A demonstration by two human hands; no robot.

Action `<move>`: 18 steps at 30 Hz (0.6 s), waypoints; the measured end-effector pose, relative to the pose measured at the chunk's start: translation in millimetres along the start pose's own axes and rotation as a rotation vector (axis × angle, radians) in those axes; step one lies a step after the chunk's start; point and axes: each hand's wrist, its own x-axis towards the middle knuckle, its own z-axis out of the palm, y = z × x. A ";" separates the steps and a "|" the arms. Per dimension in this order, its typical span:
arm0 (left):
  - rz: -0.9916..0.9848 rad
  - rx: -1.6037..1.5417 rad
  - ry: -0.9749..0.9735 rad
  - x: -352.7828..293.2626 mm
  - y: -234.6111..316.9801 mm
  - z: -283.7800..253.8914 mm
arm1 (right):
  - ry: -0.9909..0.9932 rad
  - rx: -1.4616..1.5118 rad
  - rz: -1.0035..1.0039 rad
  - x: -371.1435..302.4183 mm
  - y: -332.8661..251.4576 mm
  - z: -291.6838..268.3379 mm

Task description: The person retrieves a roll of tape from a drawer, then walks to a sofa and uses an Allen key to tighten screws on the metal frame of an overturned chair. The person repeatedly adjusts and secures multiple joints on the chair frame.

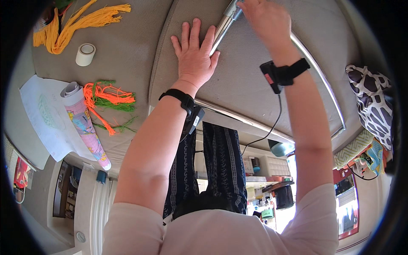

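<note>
One collar [233, 11] on metal tube [221, 32] at twelve o'clock, apparently seated; left hand [195, 59] with fingers apart; right hand [267, 22], clamping unclear; completion unconfirmed.

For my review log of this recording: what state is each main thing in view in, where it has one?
Metal tube: slanted
Left hand: open, fingers spread, at the tube
Right hand: fingers curled near the tube, grip unclear
White roll: standing on end
Yellow strands: loose, spread out
Orange and green strands: loose, heaped together
Pink patterned sheet: rolled up
White sheet: unrolled
Wrist straps: both worn
</note>
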 end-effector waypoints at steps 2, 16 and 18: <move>-0.005 0.008 -0.002 0.0 0.3 0.4 | -0.017 -0.081 0.024 1.3 -5.3 3.1; -0.017 0.011 -0.001 -0.1 4.1 -0.9 | -0.049 -0.034 0.296 -0.4 -23.1 0.9; -0.023 0.017 -0.020 0.9 4.4 -2.4 | -0.020 -0.004 0.194 2.2 -12.0 -0.6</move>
